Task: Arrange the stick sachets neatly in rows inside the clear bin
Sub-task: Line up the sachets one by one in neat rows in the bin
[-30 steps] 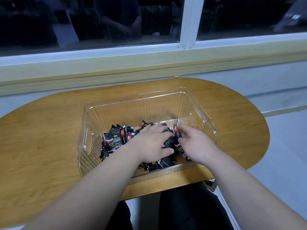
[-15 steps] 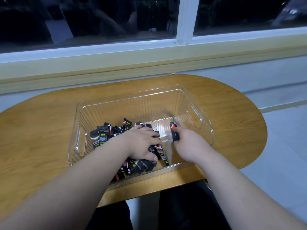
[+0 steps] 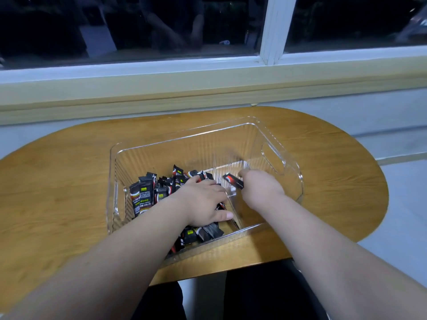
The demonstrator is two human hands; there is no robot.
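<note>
Clear bin (image 3: 184, 151) sat mid-frame on the wooden tabletop (image 3: 57, 181). My left hand (image 3: 203, 202) lay flat, fingers loose, on the stick sachets (image 3: 147, 192) heaped in its left half. My right hand (image 3: 258, 188) pinched a single sachet (image 3: 233, 181) right of centre. Black wrappers, yellow-green tags; print too blurred to read.

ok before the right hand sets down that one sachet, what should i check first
1. One sachet pinched in the right hand: ok.
2. Bare floor on the right side of the clear bin to start a row: ok.
3. Left hand rests on the loose pile, keeping it to the left side: ok.
4. Neat rows formed: not ok, the pile is jumbled.
5. Which face of the held sachet is up: cannot tell, blurred.
</note>
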